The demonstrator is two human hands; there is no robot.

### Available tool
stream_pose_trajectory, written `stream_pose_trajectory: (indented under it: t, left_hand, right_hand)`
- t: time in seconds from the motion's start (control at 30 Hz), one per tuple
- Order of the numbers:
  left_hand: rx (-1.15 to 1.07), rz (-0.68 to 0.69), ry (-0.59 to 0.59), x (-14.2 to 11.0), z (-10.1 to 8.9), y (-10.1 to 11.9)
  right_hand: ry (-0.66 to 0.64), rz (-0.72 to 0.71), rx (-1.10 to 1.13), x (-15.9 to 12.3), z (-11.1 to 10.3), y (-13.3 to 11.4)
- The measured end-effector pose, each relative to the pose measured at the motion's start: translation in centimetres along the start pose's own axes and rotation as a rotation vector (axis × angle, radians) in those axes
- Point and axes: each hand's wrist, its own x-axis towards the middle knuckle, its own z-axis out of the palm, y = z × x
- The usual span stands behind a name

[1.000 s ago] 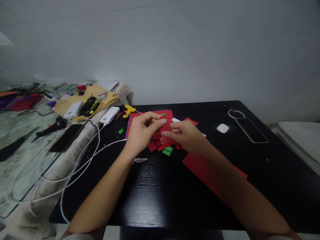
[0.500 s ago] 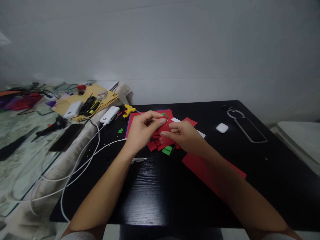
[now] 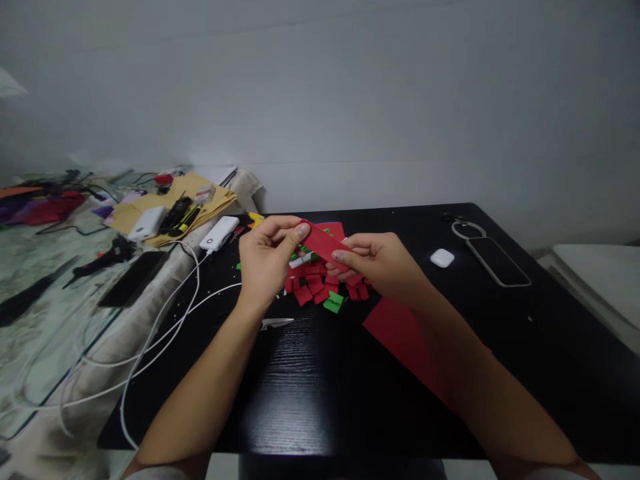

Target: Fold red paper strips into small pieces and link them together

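A red paper strip [image 3: 323, 243] is stretched between my two hands above the black table. My left hand [image 3: 270, 257] pinches its upper left end between thumb and fingers. At the lower right end, my right hand [image 3: 377, 261] grips it the same way. Beneath the strip lies a heap of small folded red paper pieces [image 3: 315, 285], with a green folded piece [image 3: 333, 302] at the near edge. Part of the heap is hidden by my hands. A larger red paper sheet [image 3: 400, 340] lies under my right forearm.
A blade [image 3: 277, 323], probably scissors, lies near my left wrist. White cables [image 3: 185, 320] trail over the left edge from a white power bank [image 3: 220, 232]. A yellow glue gun [image 3: 257, 219] is partly hidden. Right are a white earbud case [image 3: 442, 258] and a phone [image 3: 499, 261].
The red paper between my hands now shows as a long narrow strip, held at both ends. My left hand has shifted slightly left, uncovering more of the heap.
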Motion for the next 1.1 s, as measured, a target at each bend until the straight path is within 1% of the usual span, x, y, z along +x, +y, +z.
stream_pose_trajectory:
  t: [0.17,0.33,0.53,0.67,0.83,0.9,0.97,1.0,1.1]
  left_hand:
    - [-0.014,0.024,-0.016,-0.17,0.24,0.13]
    - [-0.009,0.018,-0.092,-0.26,0.31,0.39]
    - [0.053,0.042,-0.084,-0.14,0.07,0.01]
    - [0.004,0.011,-0.119,-0.09,0.03,-0.04]
    - [-0.004,-0.04,-0.193,0.01,-0.02,-0.13]
    - [0.001,-0.051,-0.205,0.03,-0.09,-0.25]
    - [0.028,-0.057,-0.228,-0.04,-0.11,-0.35]
    - [0.047,-0.06,-0.254,-0.14,-0.08,-0.37]
    - [0.112,-0.073,-0.38,-0.65,0.25,-0.31]
  right_hand:
    - [0.008,-0.017,-0.013,-0.04,0.01,0.06]
    - [0.03,-0.011,-0.027,-0.07,-0.02,0.02]
    - [0.014,-0.009,-0.006,-0.01,0.04,0.07]
    - [-0.001,-0.001,-0.014,0.1,-0.17,0.22]
    - [0.016,0.005,-0.041,0.16,-0.38,0.14]
    - [-0.01,-0.001,-0.084,0.15,-0.39,0.07]
    - [-0.02,-0.048,-0.151,0.13,-0.34,0.05]
    - [-0.003,-0.089,-0.176,0.13,-0.3,0.06]
    - [0.124,-0.22,-0.169,0.18,-0.16,0.15]
